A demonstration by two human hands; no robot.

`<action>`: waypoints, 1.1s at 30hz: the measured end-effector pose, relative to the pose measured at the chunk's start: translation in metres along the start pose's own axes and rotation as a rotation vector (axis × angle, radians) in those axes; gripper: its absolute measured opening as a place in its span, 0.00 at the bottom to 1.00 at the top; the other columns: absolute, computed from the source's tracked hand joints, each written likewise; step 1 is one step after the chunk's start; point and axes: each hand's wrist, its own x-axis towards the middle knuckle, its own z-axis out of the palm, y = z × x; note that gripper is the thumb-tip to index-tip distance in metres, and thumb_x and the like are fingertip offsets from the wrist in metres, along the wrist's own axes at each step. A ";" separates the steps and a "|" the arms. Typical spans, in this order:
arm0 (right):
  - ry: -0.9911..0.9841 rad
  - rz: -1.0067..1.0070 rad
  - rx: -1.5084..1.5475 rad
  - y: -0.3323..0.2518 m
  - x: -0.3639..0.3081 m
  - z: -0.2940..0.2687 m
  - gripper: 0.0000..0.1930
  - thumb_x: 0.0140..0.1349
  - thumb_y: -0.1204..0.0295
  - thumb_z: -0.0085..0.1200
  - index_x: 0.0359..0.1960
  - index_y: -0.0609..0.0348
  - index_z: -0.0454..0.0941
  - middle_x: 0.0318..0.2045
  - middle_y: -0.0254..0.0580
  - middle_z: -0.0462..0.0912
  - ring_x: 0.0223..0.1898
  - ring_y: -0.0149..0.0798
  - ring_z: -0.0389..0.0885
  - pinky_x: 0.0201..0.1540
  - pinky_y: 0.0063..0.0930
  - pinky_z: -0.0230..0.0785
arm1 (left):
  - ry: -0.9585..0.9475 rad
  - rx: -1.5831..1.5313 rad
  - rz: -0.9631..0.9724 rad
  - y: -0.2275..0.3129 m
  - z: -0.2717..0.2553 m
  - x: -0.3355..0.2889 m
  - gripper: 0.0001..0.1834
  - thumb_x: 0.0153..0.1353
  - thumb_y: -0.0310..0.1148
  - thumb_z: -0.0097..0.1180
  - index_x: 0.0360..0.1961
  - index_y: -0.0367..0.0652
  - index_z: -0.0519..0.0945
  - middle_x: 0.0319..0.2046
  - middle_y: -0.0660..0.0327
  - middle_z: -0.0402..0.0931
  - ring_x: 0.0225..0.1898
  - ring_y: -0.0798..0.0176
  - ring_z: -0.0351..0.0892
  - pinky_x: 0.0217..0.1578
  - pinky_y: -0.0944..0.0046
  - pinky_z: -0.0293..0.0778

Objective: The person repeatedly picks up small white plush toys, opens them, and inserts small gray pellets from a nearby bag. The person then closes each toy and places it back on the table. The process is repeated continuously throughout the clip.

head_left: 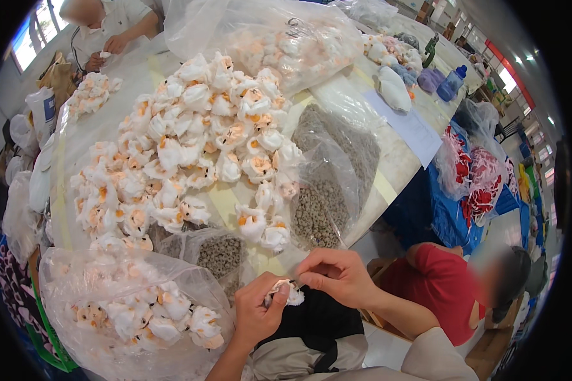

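Close to my body, past the table's near edge, my left hand [257, 310] is closed around a small white plush piece [294, 296]. Just to its right, my right hand [340, 277] pinches thumb and forefinger together above the piece; whatever lies between those fingertips is too small to make out. Beyond my hands, a large heap of white fluffy plush pieces [197, 136] with orange and peach parts covers the table [232, 197]. By my left forearm, a clear plastic bag [200, 279] holds more of these pieces.
Bags of small grey-brown bits [324, 213] lie right of the heap. Behind it rests a big filled plastic bag [286, 44]. A paper sheet [419, 136] and blue bottle [451, 84] are far right. One person [124, 25] works far left; another in red [432, 286] sits right.
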 end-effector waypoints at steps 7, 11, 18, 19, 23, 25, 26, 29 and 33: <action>-0.103 0.123 0.209 0.004 0.001 0.002 0.10 0.73 0.72 0.61 0.49 0.65 0.84 0.37 0.33 0.85 0.38 0.24 0.80 0.43 0.21 0.73 | 0.015 -0.004 0.018 0.003 -0.002 -0.001 0.08 0.68 0.31 0.59 0.39 0.37 0.85 0.26 0.57 0.78 0.23 0.63 0.75 0.25 0.64 0.68; -0.135 0.123 0.265 0.006 0.002 0.001 0.09 0.72 0.72 0.61 0.48 0.65 0.84 0.37 0.32 0.84 0.38 0.24 0.80 0.43 0.21 0.73 | 0.006 0.010 0.032 0.002 -0.001 0.000 0.07 0.68 0.30 0.59 0.38 0.38 0.85 0.26 0.57 0.78 0.23 0.62 0.75 0.25 0.64 0.68; 0.019 -0.169 -0.387 -0.001 0.001 0.007 0.07 0.65 0.77 0.65 0.44 0.61 0.83 0.35 0.37 0.83 0.36 0.33 0.82 0.40 0.28 0.75 | 0.013 0.050 0.031 0.002 0.002 0.001 0.05 0.68 0.28 0.60 0.39 0.38 0.85 0.26 0.55 0.79 0.23 0.58 0.77 0.26 0.62 0.71; 0.010 -0.273 -0.516 -0.002 0.002 0.007 0.07 0.63 0.78 0.65 0.43 0.60 0.83 0.35 0.38 0.83 0.37 0.37 0.83 0.40 0.29 0.76 | 0.013 0.071 0.024 0.004 0.002 0.001 0.05 0.68 0.27 0.59 0.39 0.38 0.85 0.27 0.55 0.79 0.24 0.57 0.77 0.26 0.61 0.71; -0.014 -0.446 -0.760 -0.007 0.005 0.010 0.10 0.58 0.81 0.65 0.40 0.58 0.82 0.38 0.41 0.82 0.40 0.47 0.82 0.41 0.35 0.76 | 0.043 0.065 0.090 0.000 0.005 0.003 0.05 0.69 0.27 0.58 0.40 0.38 0.84 0.28 0.53 0.78 0.25 0.53 0.78 0.27 0.60 0.72; -0.018 -0.465 -0.788 -0.005 0.007 0.011 0.10 0.56 0.82 0.67 0.39 0.58 0.83 0.38 0.41 0.84 0.40 0.46 0.83 0.40 0.35 0.76 | 0.025 0.095 0.061 0.002 0.004 0.002 0.05 0.69 0.27 0.57 0.41 0.38 0.84 0.28 0.53 0.78 0.26 0.52 0.78 0.28 0.59 0.72; -0.022 -0.473 -0.814 -0.005 0.007 0.009 0.11 0.54 0.83 0.68 0.38 0.58 0.83 0.39 0.41 0.85 0.40 0.46 0.83 0.40 0.35 0.76 | 0.019 0.099 0.051 0.002 0.006 0.003 0.06 0.70 0.27 0.57 0.41 0.37 0.84 0.29 0.53 0.78 0.27 0.51 0.78 0.28 0.58 0.72; -0.028 -0.454 -0.766 -0.002 0.008 0.009 0.11 0.54 0.83 0.67 0.38 0.58 0.83 0.39 0.41 0.85 0.39 0.46 0.83 0.40 0.35 0.76 | 0.012 0.094 0.061 0.000 0.004 0.002 0.06 0.70 0.27 0.56 0.42 0.37 0.83 0.30 0.53 0.78 0.27 0.49 0.78 0.28 0.57 0.73; -0.052 -0.479 -0.803 0.000 0.010 0.011 0.10 0.54 0.84 0.67 0.37 0.59 0.83 0.39 0.41 0.85 0.39 0.46 0.83 0.40 0.35 0.76 | 0.032 0.115 0.082 -0.001 0.006 0.001 0.05 0.70 0.27 0.56 0.41 0.37 0.82 0.31 0.53 0.78 0.28 0.46 0.78 0.29 0.55 0.73</action>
